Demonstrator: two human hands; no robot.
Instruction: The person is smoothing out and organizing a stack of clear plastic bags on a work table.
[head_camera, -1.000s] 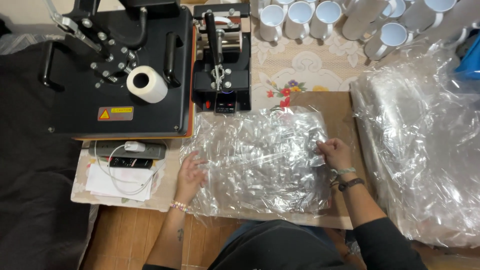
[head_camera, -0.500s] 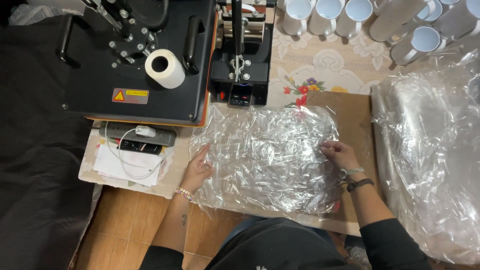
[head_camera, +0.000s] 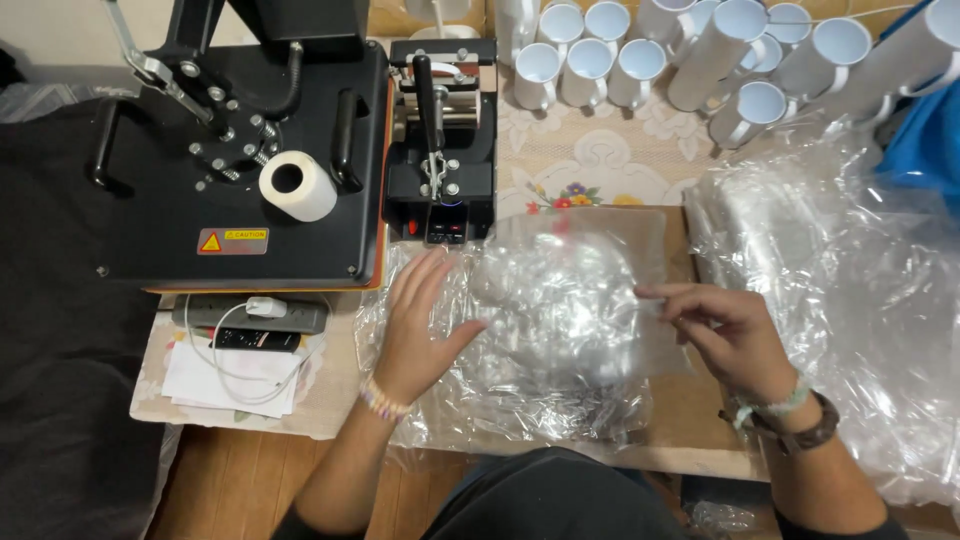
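A crinkled clear plastic sheet (head_camera: 555, 330) lies on a brown cardboard piece (head_camera: 655, 245) in front of me. My left hand (head_camera: 420, 325) rests flat on the sheet's left part with its fingers spread. On the sheet's right edge, my right hand (head_camera: 725, 335) pinches the plastic between thumb and fingers. A beaded band sits on my left wrist; a dark watch and a light band circle the right wrist.
A black heat press (head_camera: 230, 170) with a white tape roll (head_camera: 297, 185) stands at the left, a smaller mug press (head_camera: 440, 140) beside it. Several white mugs (head_camera: 680, 60) line the back. A pile of clear plastic (head_camera: 850, 300) fills the right. Papers and a cable (head_camera: 240, 355) lie at the left.
My left hand has slid from the sheet's left edge further onto the sheet. My right hand has pulled the right edge inwards, so the sheet looks narrower and more bunched.
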